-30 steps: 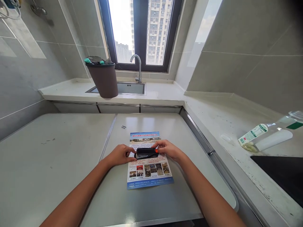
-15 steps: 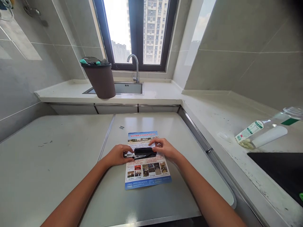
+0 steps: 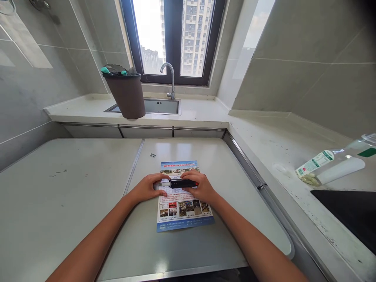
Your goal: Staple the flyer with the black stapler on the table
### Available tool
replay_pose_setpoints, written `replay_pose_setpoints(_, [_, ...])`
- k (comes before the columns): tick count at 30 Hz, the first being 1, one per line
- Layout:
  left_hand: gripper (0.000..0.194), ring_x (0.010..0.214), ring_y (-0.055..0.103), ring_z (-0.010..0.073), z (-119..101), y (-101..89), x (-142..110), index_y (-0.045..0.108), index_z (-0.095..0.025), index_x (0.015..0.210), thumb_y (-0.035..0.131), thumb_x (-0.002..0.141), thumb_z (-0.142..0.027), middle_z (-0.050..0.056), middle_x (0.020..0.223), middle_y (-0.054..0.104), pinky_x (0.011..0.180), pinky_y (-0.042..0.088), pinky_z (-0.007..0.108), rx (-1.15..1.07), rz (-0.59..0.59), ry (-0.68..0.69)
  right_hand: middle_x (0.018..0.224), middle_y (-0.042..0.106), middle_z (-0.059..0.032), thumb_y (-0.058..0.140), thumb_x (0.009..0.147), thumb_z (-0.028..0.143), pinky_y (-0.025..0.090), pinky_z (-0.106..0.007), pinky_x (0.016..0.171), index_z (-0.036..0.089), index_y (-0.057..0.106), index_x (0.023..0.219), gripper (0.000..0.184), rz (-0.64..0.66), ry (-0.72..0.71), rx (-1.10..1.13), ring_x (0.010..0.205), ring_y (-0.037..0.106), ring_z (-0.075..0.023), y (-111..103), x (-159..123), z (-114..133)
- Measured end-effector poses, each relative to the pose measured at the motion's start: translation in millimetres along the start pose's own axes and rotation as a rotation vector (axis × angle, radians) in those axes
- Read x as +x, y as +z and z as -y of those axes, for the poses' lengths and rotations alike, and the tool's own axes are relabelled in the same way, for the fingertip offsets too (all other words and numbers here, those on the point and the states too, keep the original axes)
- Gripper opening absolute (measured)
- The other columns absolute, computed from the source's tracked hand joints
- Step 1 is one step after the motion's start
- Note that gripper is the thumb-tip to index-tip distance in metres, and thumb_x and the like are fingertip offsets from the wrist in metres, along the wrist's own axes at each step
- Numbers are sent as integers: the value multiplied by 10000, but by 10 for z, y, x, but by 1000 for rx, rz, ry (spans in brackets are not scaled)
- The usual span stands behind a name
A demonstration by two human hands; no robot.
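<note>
A black stapler (image 3: 179, 183) lies level over a printed flyer (image 3: 185, 221), with a bright metal section showing at its left end. My right hand (image 3: 202, 187) grips the black body, fingers on the far side and thumb on the near side. Around the metal end curves my left hand (image 3: 150, 187), its thumb and forefinger apart with a gap between them; whether a fingertip touches the stapler I cannot tell. Small staple strips (image 3: 152, 155) lie on the table beyond the flyer.
The pale table (image 3: 73, 219) has a seam left of the flyer. Behind it stand a brown bin (image 3: 126, 96), a sink (image 3: 161, 106) and a faucet (image 3: 172, 80). On the right counter (image 3: 255, 135) are a tilted clear bottle (image 3: 337, 162) and a black panel (image 3: 349, 215).
The stapler has turned so its narrow top faces me, and more metal shows at its left end than a second ago. My right hand has wrapped further round the body; my left fingers have spread.
</note>
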State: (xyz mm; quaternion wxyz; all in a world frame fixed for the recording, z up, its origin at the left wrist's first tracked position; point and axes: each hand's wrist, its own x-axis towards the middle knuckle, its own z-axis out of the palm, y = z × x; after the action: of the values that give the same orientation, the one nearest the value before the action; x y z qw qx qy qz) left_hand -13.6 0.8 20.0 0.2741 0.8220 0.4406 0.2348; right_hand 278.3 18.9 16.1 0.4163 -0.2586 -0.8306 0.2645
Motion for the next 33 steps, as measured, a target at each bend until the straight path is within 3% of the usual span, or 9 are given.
replay_pose_setpoints(3, [562, 802, 553, 175, -41, 16, 22, 622, -218, 1265, 751, 822, -539, 21, 954, 623, 707, 442, 275, -197, -148, -85, 1187, 731, -83, 695, 902, 153, 538, -444, 967, 234, 697, 1153, 264, -101, -135, -98, 1098, 662, -242, -22, 5, 35])
replay_pose_setpoints(6, [452, 928, 633, 206, -106, 79, 65, 609, -193, 1210, 592, 948, -561, 57, 1008, 636, 794, 526, 316, -680, -262, -217, 1214, 733, -78, 567, 926, 44, 552, -433, 917, 228, 667, 1233, 372, -169, -291, -297, 1088, 651, -236, -6, 2, 82])
replay_pose_setpoints(10, [354, 992, 714, 205, -150, 123, 74, 634, -142, 1200, 596, 993, -427, 131, 1169, 696, 950, 555, 346, -1298, -125, -378, 1245, 730, -59, 538, 961, 22, 534, -420, 923, 208, 665, 1229, 350, -86, -486, -576, 1077, 653, -217, 51, -16, 165])
replay_pose_setpoints(16, [273, 1009, 748, 214, -102, 67, 29, 685, -59, 1190, 611, 996, -238, 185, 1147, 744, 979, 574, 307, -1526, 9, -455, 1251, 725, -38, 568, 1000, 88, 514, -389, 936, 231, 676, 1179, 252, -22, -597, -728, 1101, 650, -187, 119, -58, 223])
replay_pose_setpoints(21, [266, 1085, 732, 224, -97, 38, 58, 703, -25, 1189, 604, 986, -166, 205, 1200, 729, 1036, 558, 285, -1487, -46, -462, 1224, 736, -41, 522, 965, 33, 486, -411, 934, 239, 684, 1187, 343, -101, -444, -683, 1101, 641, -212, 86, -52, 184])
replay_pose_setpoints(26, [281, 1256, 647, 241, -13, 3, 106, 714, -32, 1136, 592, 888, 20, 201, 1260, 706, 1134, 490, 285, -1434, -374, -446, 1155, 755, -55, 595, 820, 38, 395, -498, 1026, 235, 708, 1115, 372, -280, -88, -537, 1039, 668, -250, -12, -32, 85])
replay_pose_setpoints(29, [292, 1278, 633, 232, 19, 1, 125, 712, -46, 1120, 573, 876, 38, 194, 1279, 699, 1151, 474, 284, -1377, -497, -411, 1123, 764, -69, 689, 814, 138, 411, -481, 1016, 231, 722, 1050, 256, -233, 13, -407, 1011, 699, -256, -41, -38, 50])
replay_pose_setpoints(33, [221, 1185, 688, 198, -22, 24, 131, 703, -91, 1125, 649, 911, -72, 156, 1238, 723, 1080, 529, 265, -1295, -483, -366, 1046, 777, -47, 799, 751, 210, 486, -422, 937, 241, 737, 990, 249, -110, 109, -181, 992, 717, -256, 9, -50, 50])
